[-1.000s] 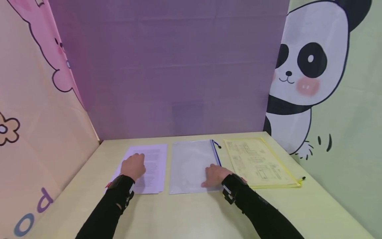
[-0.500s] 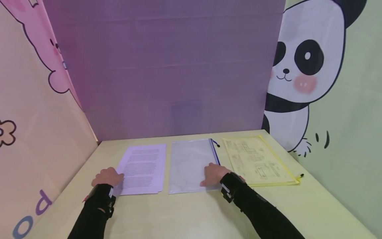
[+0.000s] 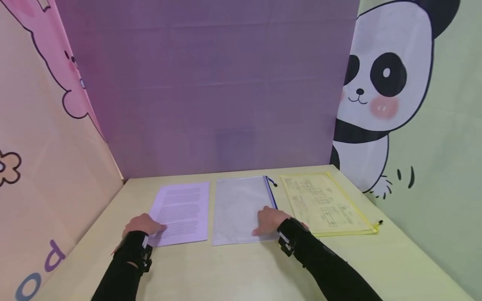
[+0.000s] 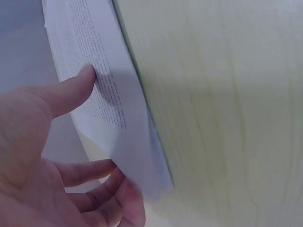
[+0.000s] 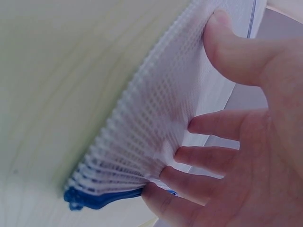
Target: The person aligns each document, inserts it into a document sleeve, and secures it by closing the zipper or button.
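Observation:
In the head view, a stack of printed purple-looking sheets [image 3: 182,213] lies on the left of the table. My left hand [image 3: 143,224] is at its near left edge. The left wrist view shows the thumb over the printed face [image 4: 90,90] and the other fingers at the paper's edge, tips partly hidden; the hand grips that edge. A clear mesh zip pouch [image 3: 239,209] with a blue zipper lies flat in the middle. My right hand [image 3: 270,220] rests on its near right part. In the right wrist view, extended fingertips and thumb press on the mesh [image 5: 156,109].
To the right lies a yellow zip pouch [image 3: 324,205] with printed drawings showing through and a dark-tipped pull. All three items lie on a pale wooden table [image 3: 211,276]. A purple panel [image 3: 226,83] stands behind it, with printed walls at both sides.
My left hand moved off the sheets' upper part to their left edge, then slightly right. The lower sheet's offset at the near right corner no longer shows. My right hand stayed on the mesh pouch.

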### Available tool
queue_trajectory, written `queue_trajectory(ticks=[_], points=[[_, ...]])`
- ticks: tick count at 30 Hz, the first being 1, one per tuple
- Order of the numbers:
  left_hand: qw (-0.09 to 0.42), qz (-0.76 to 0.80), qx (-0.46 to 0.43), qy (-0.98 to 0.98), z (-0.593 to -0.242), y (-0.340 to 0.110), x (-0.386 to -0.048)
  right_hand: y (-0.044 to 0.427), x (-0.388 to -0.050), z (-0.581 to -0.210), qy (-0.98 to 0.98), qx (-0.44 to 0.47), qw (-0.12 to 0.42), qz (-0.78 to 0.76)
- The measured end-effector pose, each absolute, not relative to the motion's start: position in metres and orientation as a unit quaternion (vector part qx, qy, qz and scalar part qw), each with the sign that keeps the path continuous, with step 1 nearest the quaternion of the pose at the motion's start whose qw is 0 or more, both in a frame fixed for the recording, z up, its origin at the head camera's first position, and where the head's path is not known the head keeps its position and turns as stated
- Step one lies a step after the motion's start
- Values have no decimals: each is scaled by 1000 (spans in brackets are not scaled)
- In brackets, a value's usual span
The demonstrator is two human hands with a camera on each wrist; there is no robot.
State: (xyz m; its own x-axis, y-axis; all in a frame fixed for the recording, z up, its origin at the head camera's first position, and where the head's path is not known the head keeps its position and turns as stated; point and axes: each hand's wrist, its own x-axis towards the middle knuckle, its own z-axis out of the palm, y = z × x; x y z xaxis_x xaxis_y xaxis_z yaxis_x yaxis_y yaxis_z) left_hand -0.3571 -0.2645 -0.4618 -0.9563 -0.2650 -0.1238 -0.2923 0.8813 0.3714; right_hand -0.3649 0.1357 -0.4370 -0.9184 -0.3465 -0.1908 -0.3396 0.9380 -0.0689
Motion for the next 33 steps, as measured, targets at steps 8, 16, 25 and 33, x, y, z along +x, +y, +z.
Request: queue_trajectory(ticks=[8, 16, 25, 33], points=[[33, 260, -169, 950, -462, -261, -353, 135, -366, -438, 981, -170, 96, -9], [46, 297, -163, 940, -458, -257, -351, 135, -369, -441, 982, -161, 101, -15], [45, 241, -158, 957, -455, -252, -357, 135, -370, -443, 983, -149, 104, -18], [53, 324, -164, 930, -460, -256, -363, 135, -373, -445, 984, -150, 98, -13]])
